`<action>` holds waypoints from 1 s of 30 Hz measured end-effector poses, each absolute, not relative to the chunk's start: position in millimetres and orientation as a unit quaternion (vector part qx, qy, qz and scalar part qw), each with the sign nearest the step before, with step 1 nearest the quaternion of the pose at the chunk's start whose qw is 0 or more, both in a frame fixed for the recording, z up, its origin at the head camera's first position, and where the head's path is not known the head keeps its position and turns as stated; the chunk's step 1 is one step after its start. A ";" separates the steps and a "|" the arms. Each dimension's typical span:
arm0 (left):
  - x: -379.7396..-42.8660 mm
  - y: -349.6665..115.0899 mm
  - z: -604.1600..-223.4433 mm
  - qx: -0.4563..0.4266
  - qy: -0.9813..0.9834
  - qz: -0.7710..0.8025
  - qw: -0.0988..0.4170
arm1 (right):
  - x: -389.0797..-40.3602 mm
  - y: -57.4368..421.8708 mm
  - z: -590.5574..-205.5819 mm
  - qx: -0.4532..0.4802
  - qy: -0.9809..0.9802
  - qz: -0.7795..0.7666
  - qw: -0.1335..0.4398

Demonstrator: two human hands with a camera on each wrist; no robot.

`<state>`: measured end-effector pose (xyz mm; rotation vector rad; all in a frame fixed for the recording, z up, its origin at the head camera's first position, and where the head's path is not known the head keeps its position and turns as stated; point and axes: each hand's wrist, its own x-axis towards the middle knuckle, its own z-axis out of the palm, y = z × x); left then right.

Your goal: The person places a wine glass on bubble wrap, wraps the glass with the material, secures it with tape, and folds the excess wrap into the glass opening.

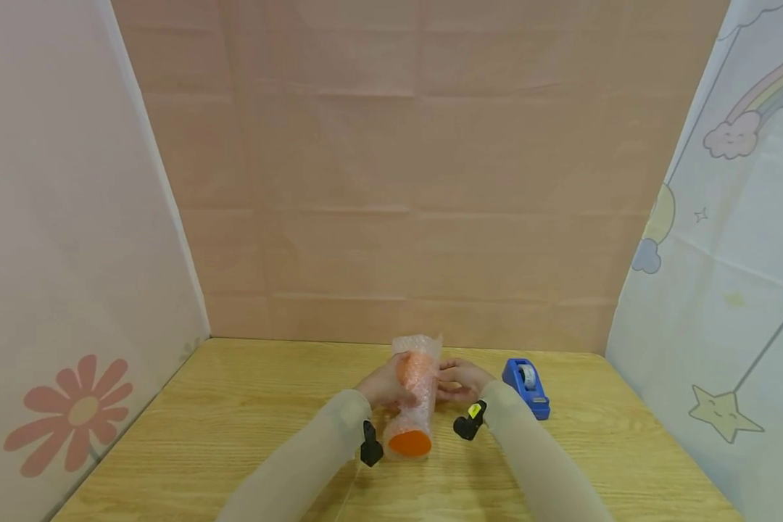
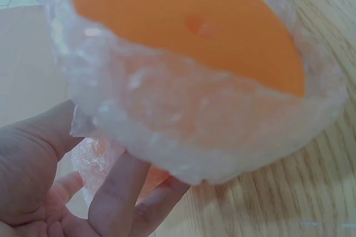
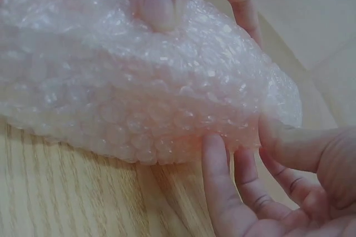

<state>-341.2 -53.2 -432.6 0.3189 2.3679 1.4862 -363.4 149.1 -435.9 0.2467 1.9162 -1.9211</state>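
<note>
An orange object with a flat round end (image 2: 194, 20) lies rolled in clear bubble wrap (image 1: 420, 409), narrower along its middle; its exact kind is hidden by the wrap. My left hand (image 1: 393, 380) grips the wrapped roll from the left, thumb on top and fingers beneath. On the opposite side, my right hand (image 1: 462, 378) pinches the bubble wrap (image 3: 167, 109) near its far end between thumb and fingers. One end of the roll stays uncovered, so the orange face shows towards me.
A blue tape dispenser (image 1: 527, 389) with a roll of tape stands right of my right hand. The wooden table (image 1: 261, 406) ends at a pinkish-brown backdrop (image 1: 391, 217). White printed sheets (image 1: 718, 304) hang at both sides.
</note>
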 end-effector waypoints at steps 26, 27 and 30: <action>-343.1 -56.5 -437.6 0.121 0.820 0.534 0.166 | -358.2 145.3 -431.1 0.058 0.729 -0.650 0.206; -343.0 -56.8 -437.5 0.121 0.819 0.535 0.166 | -357.7 144.9 -430.7 0.058 0.728 -0.651 0.205; -343.1 -57.5 -437.3 0.118 0.820 0.535 0.165 | -356.3 144.0 -430.1 0.058 0.728 -0.652 0.202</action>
